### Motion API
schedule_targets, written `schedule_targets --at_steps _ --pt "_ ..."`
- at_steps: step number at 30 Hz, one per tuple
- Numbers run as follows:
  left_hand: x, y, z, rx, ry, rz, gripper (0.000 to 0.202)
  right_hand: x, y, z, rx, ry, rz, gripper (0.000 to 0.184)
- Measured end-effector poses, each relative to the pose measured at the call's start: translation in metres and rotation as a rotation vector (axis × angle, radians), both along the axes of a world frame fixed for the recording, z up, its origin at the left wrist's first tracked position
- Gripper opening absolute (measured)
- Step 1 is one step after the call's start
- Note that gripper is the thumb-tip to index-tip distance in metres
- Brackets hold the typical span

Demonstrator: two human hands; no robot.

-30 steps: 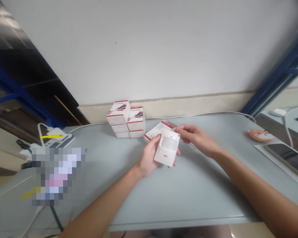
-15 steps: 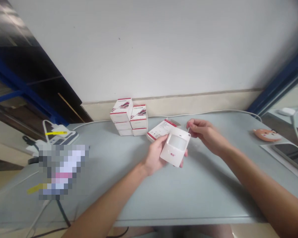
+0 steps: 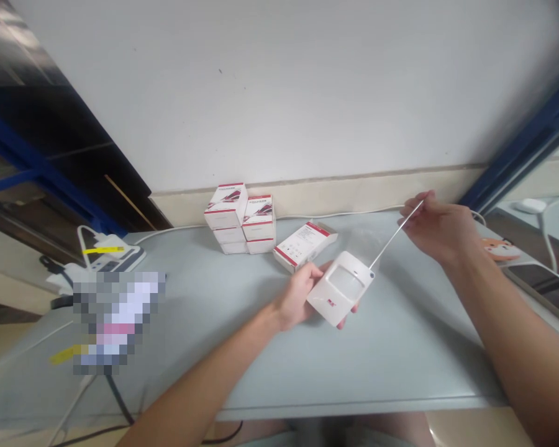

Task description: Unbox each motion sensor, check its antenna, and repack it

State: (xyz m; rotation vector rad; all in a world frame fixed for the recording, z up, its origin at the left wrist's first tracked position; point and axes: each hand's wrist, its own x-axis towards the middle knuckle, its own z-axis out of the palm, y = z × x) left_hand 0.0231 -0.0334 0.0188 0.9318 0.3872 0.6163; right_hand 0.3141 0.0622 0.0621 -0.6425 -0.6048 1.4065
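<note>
My left hand (image 3: 295, 301) is closed around a white motion sensor (image 3: 328, 298) with a pale lens window and a small red mark, held above the table and tilted. From the sensor's upper right corner a thin metal telescopic antenna (image 3: 394, 237) runs out, long and slanting up to the right. My right hand (image 3: 440, 231) pinches the antenna's far tip between its fingers. Just behind the sensor lies a white and red box (image 3: 305, 242) with its end flap open.
White and red boxes (image 3: 226, 208) are stacked by the wall. A power strip (image 3: 121, 257) with plugs and cables sits at the left, near a pixelated object (image 3: 125, 316). An orange animal-face item (image 3: 500, 248) and a dark phone-like slab (image 3: 540, 282) are at the right.
My right hand has moved up and right, drawing the antenna out to a long rod. My left hand and the sensor have shifted slightly right and down.
</note>
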Motion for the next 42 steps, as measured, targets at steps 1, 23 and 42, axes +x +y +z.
schedule_targets --at_steps 1,23,42 --pt "-0.002 0.002 0.000 0.001 0.005 -0.016 0.054 0.001 0.000 0.000 0.005 0.008 -0.010 0.019" --pt "-0.022 0.007 -0.008 -0.040 0.014 0.111 0.053 -0.005 0.007 -0.023 -0.017 -0.480 -0.008 0.033" --pt "-0.026 0.009 -0.006 -0.066 0.014 0.093 0.057 -0.015 0.002 -0.022 -0.003 -0.531 -0.081 0.026"
